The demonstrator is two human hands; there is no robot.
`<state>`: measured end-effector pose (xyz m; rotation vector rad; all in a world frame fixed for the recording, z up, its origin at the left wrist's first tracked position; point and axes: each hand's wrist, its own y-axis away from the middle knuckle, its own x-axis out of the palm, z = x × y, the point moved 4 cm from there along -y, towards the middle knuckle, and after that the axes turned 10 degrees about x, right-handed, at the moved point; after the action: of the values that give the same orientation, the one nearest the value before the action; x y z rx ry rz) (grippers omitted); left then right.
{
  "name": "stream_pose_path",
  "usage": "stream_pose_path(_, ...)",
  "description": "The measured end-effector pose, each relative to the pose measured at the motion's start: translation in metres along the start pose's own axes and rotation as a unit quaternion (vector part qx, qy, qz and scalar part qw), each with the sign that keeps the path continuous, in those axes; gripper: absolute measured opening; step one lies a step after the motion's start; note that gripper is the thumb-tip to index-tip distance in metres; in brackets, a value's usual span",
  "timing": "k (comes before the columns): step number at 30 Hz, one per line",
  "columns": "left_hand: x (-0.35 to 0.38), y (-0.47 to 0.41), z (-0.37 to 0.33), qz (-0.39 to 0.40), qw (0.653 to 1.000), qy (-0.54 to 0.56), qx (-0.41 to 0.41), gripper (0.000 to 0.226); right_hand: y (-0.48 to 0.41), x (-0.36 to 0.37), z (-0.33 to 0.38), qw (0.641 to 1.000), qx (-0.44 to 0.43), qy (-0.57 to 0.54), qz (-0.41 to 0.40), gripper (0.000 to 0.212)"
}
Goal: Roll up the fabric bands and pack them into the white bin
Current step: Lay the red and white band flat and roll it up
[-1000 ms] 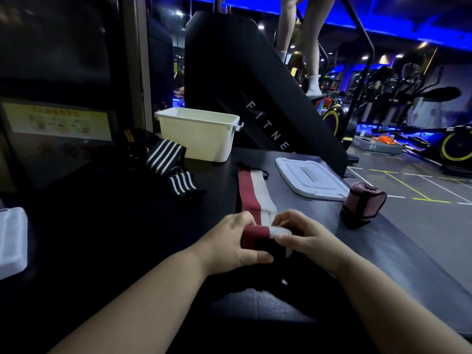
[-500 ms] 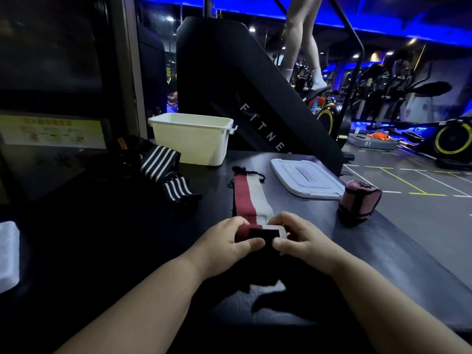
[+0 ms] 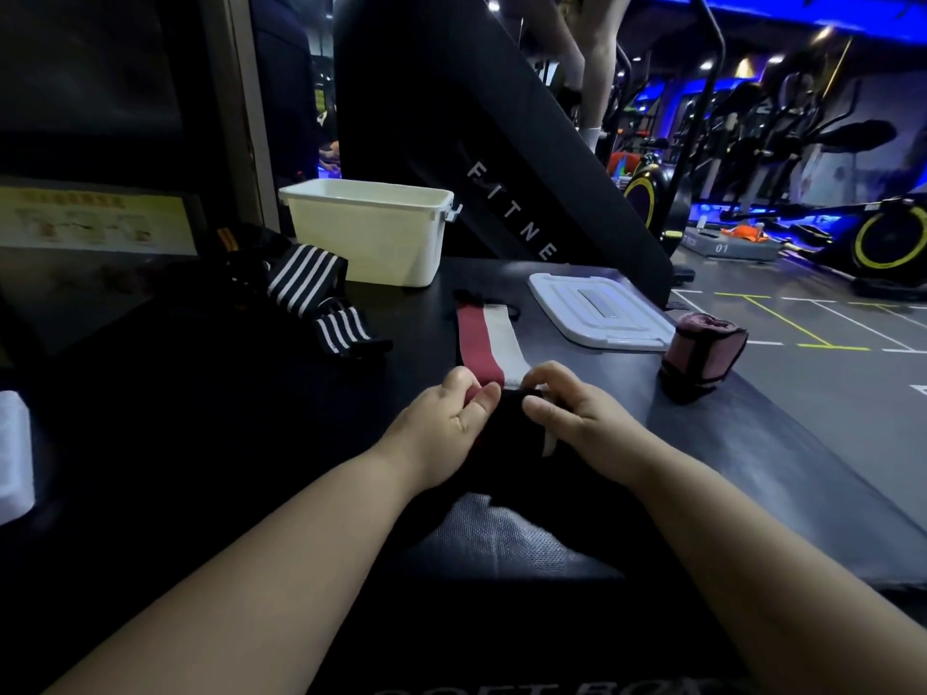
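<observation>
We have one view, a wide-angle camera worn on the person's head, facing forward and tilted down along both bare forearms. Closest to the lens, near the frame's middle, the left hand [image 3: 441, 423] and right hand [image 3: 577, 418] grip the red-and-white striped fabric band [image 3: 484, 338] on the dark matte tabletop [image 3: 782, 474]. Farther off, toward the table's far edge, we see the open white plastic bin [image 3: 371, 243], with the flat white rectangular lid [image 3: 597, 313] to its right. Beyond the table the view reaches a grey gym floor [image 3: 827, 388] and dark exercise machines [image 3: 782, 143] — straight lines bow near the edges.
</observation>
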<state>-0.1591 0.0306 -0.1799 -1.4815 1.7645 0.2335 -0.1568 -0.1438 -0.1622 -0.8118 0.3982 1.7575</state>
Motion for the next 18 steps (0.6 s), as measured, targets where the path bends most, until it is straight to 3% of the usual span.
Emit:
stream_pose_path(5,-0.004,0.007,-0.004,-0.038,0.995,0.018,0.088,0.028,-0.003,0.0,-0.006,0.996,-0.004,0.074,-0.044,0.014)
stream_pose_path(12,-0.003,0.005,0.0,0.016,0.994,-0.023,0.109,0.076,-0.013,0.0,-0.005,0.994,0.025,0.075,-0.068,0.021)
stream_pose_path(18,-0.002,0.002,0.005,0.011,0.995,-0.052,0.09,0.07,-0.009,0.0,-0.003,0.996,0.017,0.035,-0.076,0.013)
